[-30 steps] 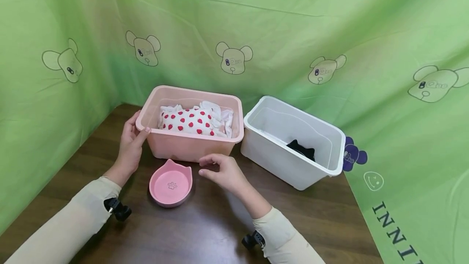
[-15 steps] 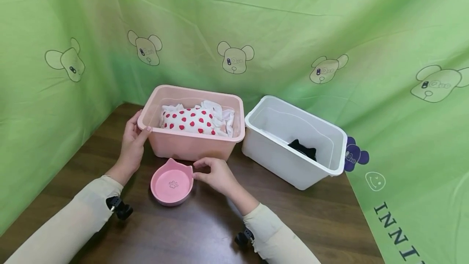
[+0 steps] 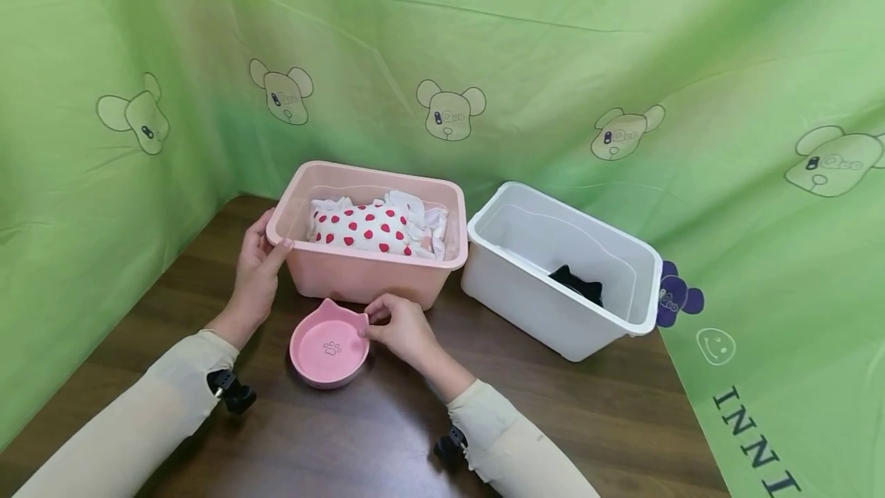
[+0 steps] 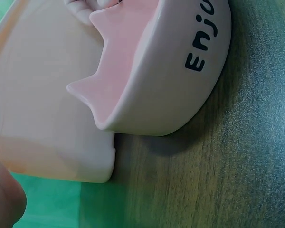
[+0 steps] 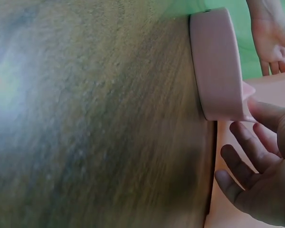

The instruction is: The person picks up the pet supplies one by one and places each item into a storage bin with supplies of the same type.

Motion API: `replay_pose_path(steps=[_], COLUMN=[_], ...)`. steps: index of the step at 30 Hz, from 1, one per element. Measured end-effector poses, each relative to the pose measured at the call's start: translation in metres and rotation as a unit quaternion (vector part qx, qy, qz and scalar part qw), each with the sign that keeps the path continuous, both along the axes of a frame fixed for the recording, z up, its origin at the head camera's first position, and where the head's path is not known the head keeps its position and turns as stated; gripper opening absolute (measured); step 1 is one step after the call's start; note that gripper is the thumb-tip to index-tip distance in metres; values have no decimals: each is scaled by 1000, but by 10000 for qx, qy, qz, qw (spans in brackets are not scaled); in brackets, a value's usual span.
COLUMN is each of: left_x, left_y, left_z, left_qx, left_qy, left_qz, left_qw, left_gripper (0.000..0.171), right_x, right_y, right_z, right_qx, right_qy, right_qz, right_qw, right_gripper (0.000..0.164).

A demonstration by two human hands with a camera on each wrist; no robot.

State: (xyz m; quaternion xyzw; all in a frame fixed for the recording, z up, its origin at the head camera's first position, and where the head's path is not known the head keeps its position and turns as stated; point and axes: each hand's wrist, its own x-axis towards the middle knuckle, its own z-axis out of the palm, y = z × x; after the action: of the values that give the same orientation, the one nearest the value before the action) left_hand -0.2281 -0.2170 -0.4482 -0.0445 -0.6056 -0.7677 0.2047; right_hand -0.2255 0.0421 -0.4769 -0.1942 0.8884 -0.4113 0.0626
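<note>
A pink cat-eared pet bowl (image 3: 319,356) with a paw print inside rests on the table in front of the pink bin (image 3: 359,271). My right hand (image 3: 408,333) pinches the bowl's right ear, thumb inside the rim and fingers outside. In the right wrist view the bowl (image 5: 216,66) shows its plain side, with the thumb (image 5: 266,113) at the ear. My left hand (image 3: 254,283) grips the bin's front left corner, thumb on the rim. Lettering marks the bowl (image 4: 166,80) in the left wrist view. Inside the bin lies a white ruffled cloth item with red strawberry-like spots (image 3: 362,227).
To the right of the pink bin stands a white bin (image 3: 525,302), with a black cat-eared object (image 3: 579,287) inside. Behind and at both sides hangs a green curtain (image 3: 373,37) with printed bear heads. The brown wooden table (image 3: 359,444) extends in front.
My right hand has moved left to the bowl and now pinches its right ear. My left hand keeps its grip on the pink bin's corner. The head view has shifted slightly.
</note>
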Motion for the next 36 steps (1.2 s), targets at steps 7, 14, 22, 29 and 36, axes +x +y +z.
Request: replay_pose_path(steps=[7,14,22,29,36], left_x=[0,-2,0,2,1], left_y=[1,2,0,-2,1], left_z=[2,1,2,4,4], left_qx=[-34,-74,-92,-78,-2], left_qy=[-75,-102,-174,-192,-222], left_qz=[12,30,103,159,141], left_qw=[10000,9999,9998,9997,9997], left_gripper=[60,61,61,61,61], right_x=[-3,-8,-14,-15,-8], right_y=[-5,-5,3,2,4], right_z=[-5,-7,-6,-6,-1], right_qx=[-79,-232,-117,106,-375], right_qy=[253,241,173,218,234], right_qz=[-183,-329,-87,107,-35], right_qw=[9995,9989,9997,9996,9990], right_gripper=[12,8,9,8,6])
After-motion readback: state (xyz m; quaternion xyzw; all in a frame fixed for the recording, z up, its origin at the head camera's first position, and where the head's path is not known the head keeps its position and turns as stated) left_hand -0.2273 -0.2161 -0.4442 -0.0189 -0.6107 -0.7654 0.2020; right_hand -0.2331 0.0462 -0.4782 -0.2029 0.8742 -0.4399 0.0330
